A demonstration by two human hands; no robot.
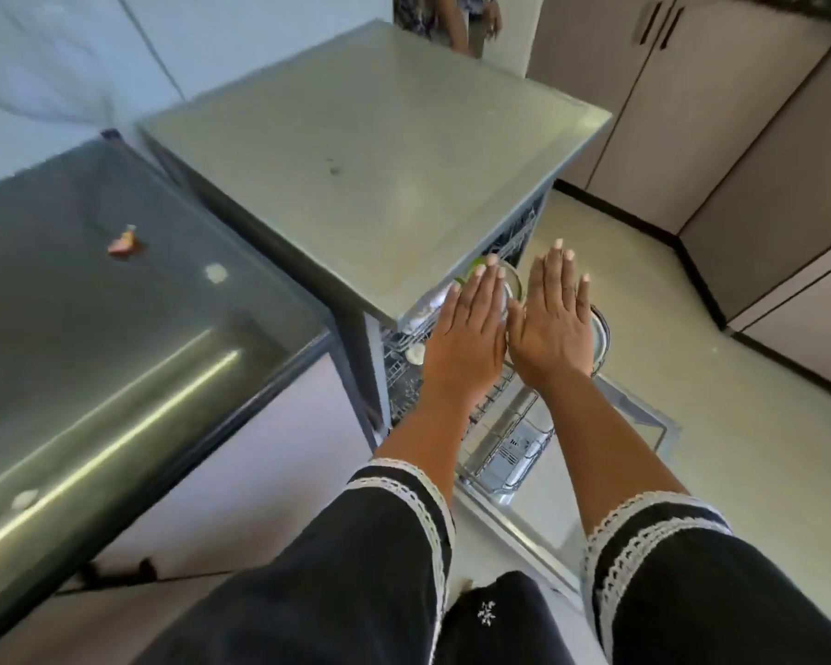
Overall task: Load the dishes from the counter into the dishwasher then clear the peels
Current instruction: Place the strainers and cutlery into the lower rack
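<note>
Pale floor (620, 328) and beige cabinet doors (739, 136) fill the right side of the frame, with a dark glossy counter (92, 328) across the left. Centre frame stands the dishwasher (365, 151), its flat grey top closed over an open front and its door (644, 415) folded down toward the lower middle. Its wire rack (495, 415) is pulled out — steel plates (600, 333) stand at the right end, and a round steel dish (512, 280) and something white and green sit further in, half hidden and blurred. Above the rack hover the left hand (466, 333) and the right hand (550, 324), side by side, palms down, fingers straight and together, holding nothing. On the counter lie small scraps of peel (123, 242) — one pinkish at upper left, paler bits lower down.
</note>
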